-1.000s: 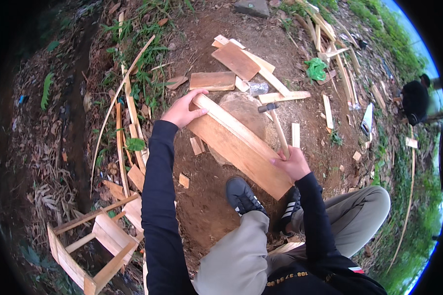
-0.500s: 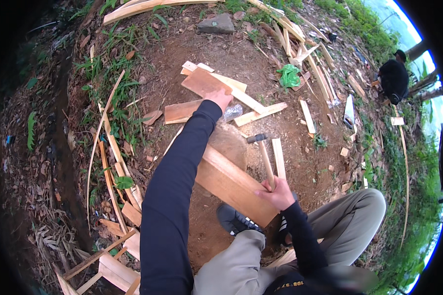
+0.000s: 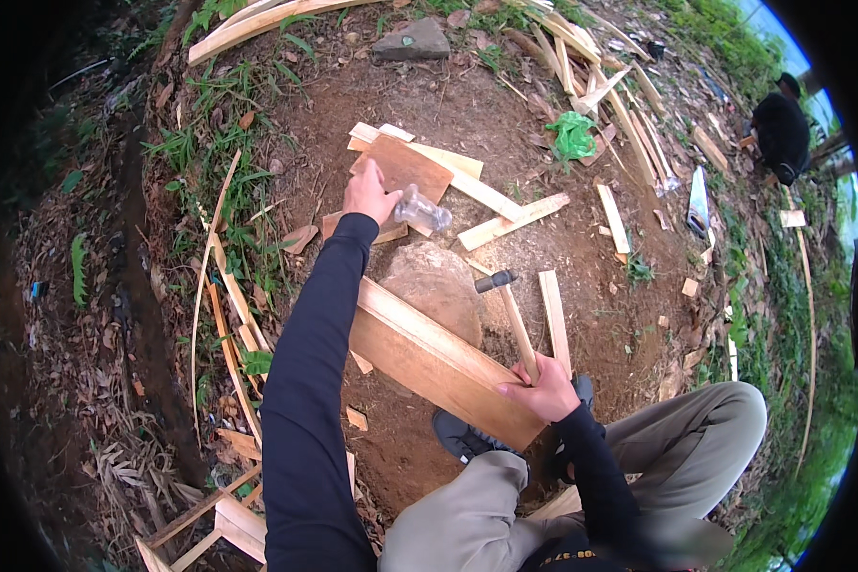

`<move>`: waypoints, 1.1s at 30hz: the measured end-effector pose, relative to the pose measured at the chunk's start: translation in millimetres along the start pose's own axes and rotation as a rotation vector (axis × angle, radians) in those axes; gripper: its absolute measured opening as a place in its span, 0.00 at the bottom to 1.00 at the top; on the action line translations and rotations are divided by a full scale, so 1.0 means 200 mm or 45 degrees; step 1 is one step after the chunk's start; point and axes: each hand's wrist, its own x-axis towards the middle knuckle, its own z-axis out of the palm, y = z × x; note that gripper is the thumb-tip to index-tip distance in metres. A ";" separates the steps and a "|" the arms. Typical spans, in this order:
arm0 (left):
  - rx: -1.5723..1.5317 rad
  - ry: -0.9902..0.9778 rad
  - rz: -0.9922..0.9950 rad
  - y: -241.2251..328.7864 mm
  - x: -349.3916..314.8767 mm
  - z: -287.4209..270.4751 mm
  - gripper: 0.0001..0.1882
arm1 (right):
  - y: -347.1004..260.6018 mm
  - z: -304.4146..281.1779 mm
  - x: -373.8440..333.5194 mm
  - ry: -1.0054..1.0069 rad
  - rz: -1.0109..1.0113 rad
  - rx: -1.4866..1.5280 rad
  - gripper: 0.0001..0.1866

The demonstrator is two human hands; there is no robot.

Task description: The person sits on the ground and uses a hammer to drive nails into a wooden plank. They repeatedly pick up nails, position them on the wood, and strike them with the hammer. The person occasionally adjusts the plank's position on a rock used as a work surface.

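My left hand [image 3: 370, 195] is closed around the left edge of a short brown board [image 3: 405, 160], its thumb beside a clear plastic jar [image 3: 421, 210]. That jar lies against the board's near side, and its contents are hard to make out. In my right hand [image 3: 541, 387] is the wooden handle of a hammer [image 3: 515, 319], dark head up and away from me. The same hand rests against the near right end of a long wooden plank [image 3: 434, 355]. The plank slants across a round stump [image 3: 434, 286], its right end over my shoes.
Loose wood strips [image 3: 513, 222] lie beyond the stump. A handsaw [image 3: 699, 202] and a green plastic bag [image 3: 572, 135] are to the right. A grey stone [image 3: 411, 41] sits farther off. Another person [image 3: 782, 133] crouches at the far right. A wooden frame [image 3: 243, 526] stands lower left.
My left hand has shifted left to the short board's edge, and that board has turned. The plastic jar shows more fully, nearer the board. My right hand still grips the hammer.
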 end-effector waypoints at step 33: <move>0.719 -0.470 0.876 0.21 -0.01 0.22 0.05 | 0.00 0.03 -0.04 0.090 -0.044 0.014 0.25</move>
